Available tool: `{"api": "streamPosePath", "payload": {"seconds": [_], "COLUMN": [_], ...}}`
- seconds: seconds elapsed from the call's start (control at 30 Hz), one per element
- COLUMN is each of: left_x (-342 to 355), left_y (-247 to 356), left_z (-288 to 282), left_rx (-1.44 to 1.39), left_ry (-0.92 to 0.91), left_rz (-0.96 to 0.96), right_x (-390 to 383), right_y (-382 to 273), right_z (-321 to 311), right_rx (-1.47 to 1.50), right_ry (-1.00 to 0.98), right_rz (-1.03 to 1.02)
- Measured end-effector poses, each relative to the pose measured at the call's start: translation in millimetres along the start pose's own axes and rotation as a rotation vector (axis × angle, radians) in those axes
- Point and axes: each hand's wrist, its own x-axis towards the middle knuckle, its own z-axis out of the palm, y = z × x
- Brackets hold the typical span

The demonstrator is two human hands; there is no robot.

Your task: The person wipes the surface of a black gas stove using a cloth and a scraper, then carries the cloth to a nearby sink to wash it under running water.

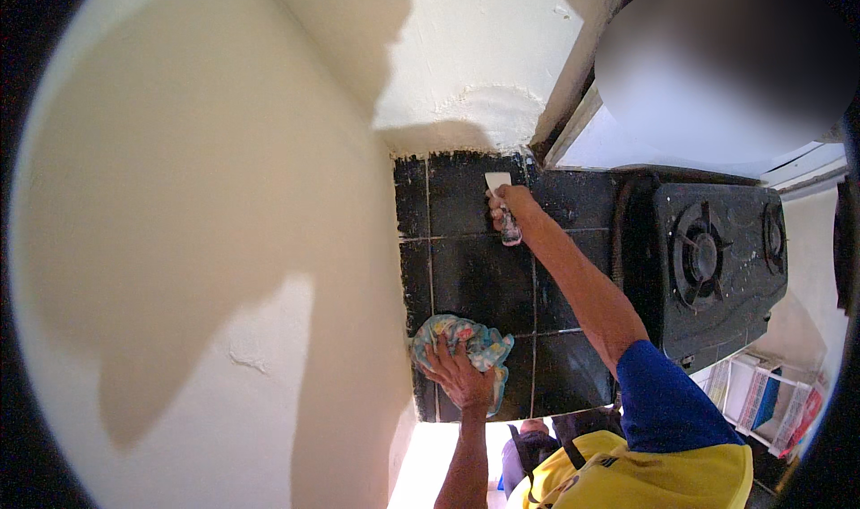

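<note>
On the black tiled counter [475,281], my right hand [512,206] grips a scraper [498,180] with a pale flat blade, near the counter's back edge. Its handle, smeared with white, sticks out below my fingers. Nearer to me and farther left, my left hand [459,379] presses on a bunched light-blue cloth [475,339] with a colourful pattern, beside the left wall. Worn patches with pale specks run along the tiles' left and back edges.
A cream wall [197,222] borders the counter on the left and another [466,52] rises behind it. A black two-burner gas stove [735,276] stands to the right. A white wire rack [757,402] is below the stove at the right.
</note>
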Motion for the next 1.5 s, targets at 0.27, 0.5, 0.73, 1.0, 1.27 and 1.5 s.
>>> {"api": "streamPosePath", "payload": {"seconds": [0.27, 0.5, 0.73, 1.0, 1.27, 1.5], "left_x": [-4.9, -1.8, -1.3, -1.6, -3.5, -1.9], "left_y": [-0.4, 6.1, 21.2, 5.3, 1.5, 0.2], "left_z": [6.1, 0.1, 4.9, -4.2, -1.5, 6.8], "left_rx": [-0.018, -0.041, -0.094, -0.02, -0.05, 0.014], "left_ry": [-0.003, 0.001, -0.014, -0.025, 0.03, -0.018], "left_rz": [0.009, 0.013, 0.045, -0.003, -0.004, -0.014], "right_x": [12.4, 26.2, 57.2, -7.5, 12.6, 7.0], "right_y": [-3.2, 1.1, -30.9, -13.3, 2.5, -11.9], "right_z": [-6.4, -24.1, -116.3, -16.4, 18.2, 55.5], "right_rx": [-0.268, 0.003, 0.056, -0.237, -0.252, -0.14], "right_ry": [0.013, -0.03, -0.034, 0.043, 0.197, 0.012], "right_rz": [-0.06, 0.002, 0.077, -0.002, -0.158, -0.018]}}
